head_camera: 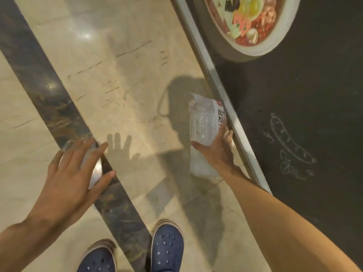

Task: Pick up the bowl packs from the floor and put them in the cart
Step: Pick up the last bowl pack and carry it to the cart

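Observation:
My right hand (218,152) grips a bowl pack (204,124), a stack of clear plastic bowls in see-through wrap with a white label in black characters. It is held upright above the floor, close to a metal frame. My left hand (72,173) has its fingers spread and curled over a second clear bowl pack (94,169), which is blurred and mostly hidden by the hand. No cart is in view.
Shiny beige floor tiles (121,79) are crossed by a dark marble stripe (49,99). A dark board (304,114) with a metal frame (216,81), a hot-pot picture and chalk drawings stands at the right. My blue clogs (167,250) are below.

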Demonstrator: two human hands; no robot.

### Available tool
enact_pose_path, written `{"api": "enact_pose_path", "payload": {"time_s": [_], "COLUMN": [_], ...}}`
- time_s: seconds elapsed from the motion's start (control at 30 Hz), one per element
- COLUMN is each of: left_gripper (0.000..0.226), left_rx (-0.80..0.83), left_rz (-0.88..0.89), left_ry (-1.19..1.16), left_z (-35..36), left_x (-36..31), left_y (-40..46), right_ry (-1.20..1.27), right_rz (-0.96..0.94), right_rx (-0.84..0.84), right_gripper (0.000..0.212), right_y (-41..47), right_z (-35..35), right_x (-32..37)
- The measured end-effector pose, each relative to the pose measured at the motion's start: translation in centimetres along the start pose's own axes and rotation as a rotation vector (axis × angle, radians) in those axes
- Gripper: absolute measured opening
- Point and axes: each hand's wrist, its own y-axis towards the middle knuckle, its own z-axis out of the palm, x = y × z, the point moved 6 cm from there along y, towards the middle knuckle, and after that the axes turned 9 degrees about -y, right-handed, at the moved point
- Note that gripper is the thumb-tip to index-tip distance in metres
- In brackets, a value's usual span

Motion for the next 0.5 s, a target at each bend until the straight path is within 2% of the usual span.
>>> {"api": "enact_pose_path", "payload": {"time_s": [0.17,0.3,0.5], "left_gripper": [0.075,0.072,0.072], "left_rx": [0.006,0.004,-0.011], "left_rz": [-0.004,0.018,0.062], "left_ry": [0.044,0.041,0.120], "left_z": [0.0,-2.2,-10.4], "left_x": [0.5,-1.0,-6.6], "left_y": [0.4,0.4,-1.2], "right_ry": [0.004,0.008,-0.088], "right_rz": [-0.035,-0.075,-0.250], "right_rx": [-0.087,-0.052,0.040], "right_gripper": [0.134,0.129,0.121], "right_y": [-0.6,-2.3,-8.7], "right_z": [0.2,-1.9,-11.3], "right_x": [0.2,1.0,4.8]}}
